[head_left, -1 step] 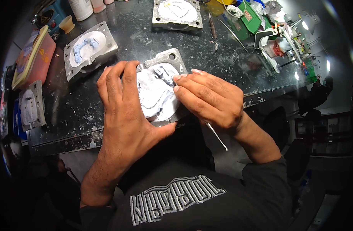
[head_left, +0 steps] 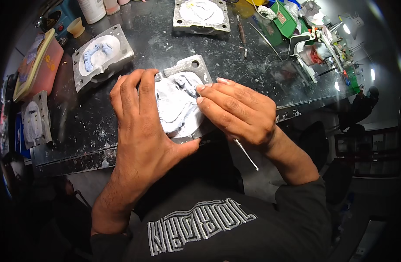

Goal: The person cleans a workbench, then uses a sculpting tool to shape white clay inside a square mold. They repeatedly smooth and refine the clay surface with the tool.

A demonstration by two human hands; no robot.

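My left hand (head_left: pixel 141 126) lies flat over the mould (head_left: pixel 179 105), gripping its near edge. My right hand (head_left: pixel 237 113) clamps a thin tool (head_left: pixel 245 153), fingertips pressing the mould's grey filling between both hands.

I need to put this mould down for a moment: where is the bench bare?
Bare bench lies between the held mould, the left mould and the far mould, and along the front edge under the left hand. The far right, around the green box and the clamp, is crowded.
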